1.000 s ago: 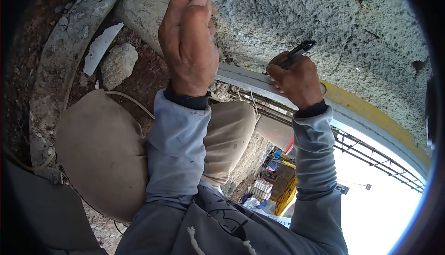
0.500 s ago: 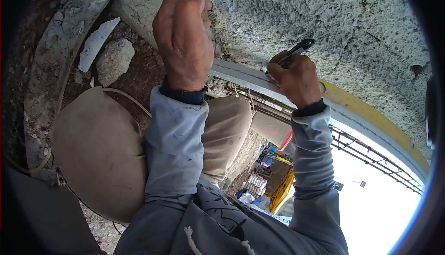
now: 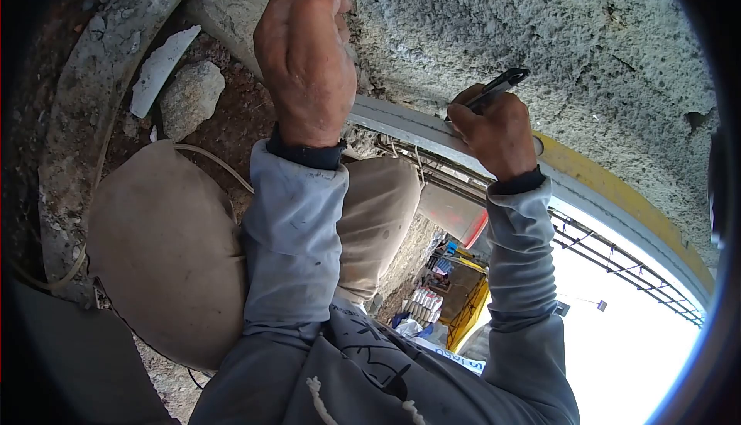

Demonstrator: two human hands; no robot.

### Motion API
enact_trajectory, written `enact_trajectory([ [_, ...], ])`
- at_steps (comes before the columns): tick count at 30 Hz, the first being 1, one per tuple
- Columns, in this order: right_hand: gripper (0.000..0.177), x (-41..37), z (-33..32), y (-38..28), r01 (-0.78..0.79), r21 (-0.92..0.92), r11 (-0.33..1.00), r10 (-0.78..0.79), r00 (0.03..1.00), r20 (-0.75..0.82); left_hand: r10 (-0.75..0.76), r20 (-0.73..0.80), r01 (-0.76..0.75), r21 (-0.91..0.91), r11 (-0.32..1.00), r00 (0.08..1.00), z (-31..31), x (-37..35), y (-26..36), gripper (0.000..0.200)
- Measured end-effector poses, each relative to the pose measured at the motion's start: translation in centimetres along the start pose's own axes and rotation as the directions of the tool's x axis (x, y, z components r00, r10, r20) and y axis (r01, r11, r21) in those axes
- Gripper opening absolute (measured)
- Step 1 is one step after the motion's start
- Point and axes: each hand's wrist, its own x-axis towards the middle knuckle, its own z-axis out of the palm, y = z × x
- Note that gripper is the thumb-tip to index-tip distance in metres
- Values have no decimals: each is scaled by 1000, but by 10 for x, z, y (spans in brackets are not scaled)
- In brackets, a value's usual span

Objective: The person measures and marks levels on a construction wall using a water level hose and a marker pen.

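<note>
My right hand point(image 3: 498, 132) is closed around a black pen point(image 3: 498, 89). The pen slants, one end up toward the rough concrete wall point(image 3: 478, 23) and the other down at the edge of a long grey and yellow bar point(image 3: 413, 122). My left hand point(image 3: 309, 62) is raised against the concrete, fingers curled and pressed together. Whatever its fingers hold, if anything, is hidden from this side. The bar's near end disappears behind my left hand, and the rest runs right, beyond my right hand.
A loose stone point(image 3: 191, 101) and a pale broken shard point(image 3: 162, 70) lie on the dirt at left. A thin hose point(image 3: 216, 161) curves past my knee point(image 3: 166, 255). Tied steel rebar point(image 3: 617, 263) runs below the bar. Farther off are stacked bags point(image 3: 424, 305) and a yellow frame point(image 3: 471, 313).
My right hand and the pen have shifted very slightly right along the bar. My left hand has stayed almost where it was.
</note>
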Motion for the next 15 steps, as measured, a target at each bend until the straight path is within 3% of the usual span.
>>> enact_trajectory([
  [3,18,0,-1,2,22,-13,1000,-22,1000,11,-14,-89,18,35,999,996,4,0,0,22],
  [15,18,0,-1,-2,-25,-12,1000,25,1000,3,-55,-76,57,35,998,996,0,-1,-2,21],
])
